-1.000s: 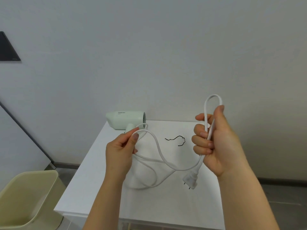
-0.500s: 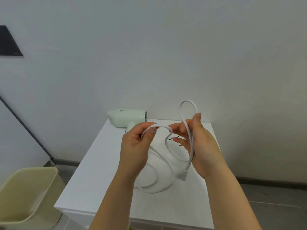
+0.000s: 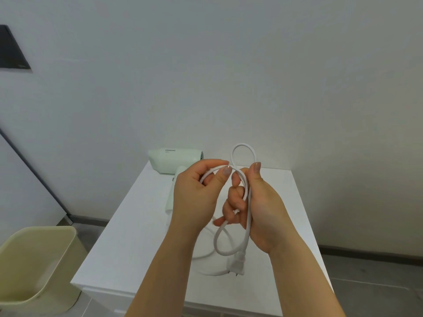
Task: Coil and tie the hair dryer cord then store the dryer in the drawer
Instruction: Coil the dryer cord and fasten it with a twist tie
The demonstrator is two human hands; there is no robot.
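Observation:
A pale green hair dryer [image 3: 170, 162] lies on the white cabinet top [image 3: 137, 236], near its back left corner, with its handle partly hidden behind my left hand. Its white cord [image 3: 242, 152] loops up above my fingers and hangs down in loops below them. My right hand [image 3: 256, 207] is closed around the gathered loops. My left hand [image 3: 196, 195] pinches a strand of cord right beside it. The white plug [image 3: 237, 266] dangles below my right hand, just above the cabinet top. The black tie wire is hidden behind my hands.
A cream plastic bin [image 3: 34, 266] stands on the floor at the left of the cabinet. A grey wall runs close behind the cabinet. A dark panel [image 3: 11, 51] hangs on the wall at the upper left.
My hands have come together from wide apart. Another loop of cord has been gathered into my right hand, and the plug hangs lower.

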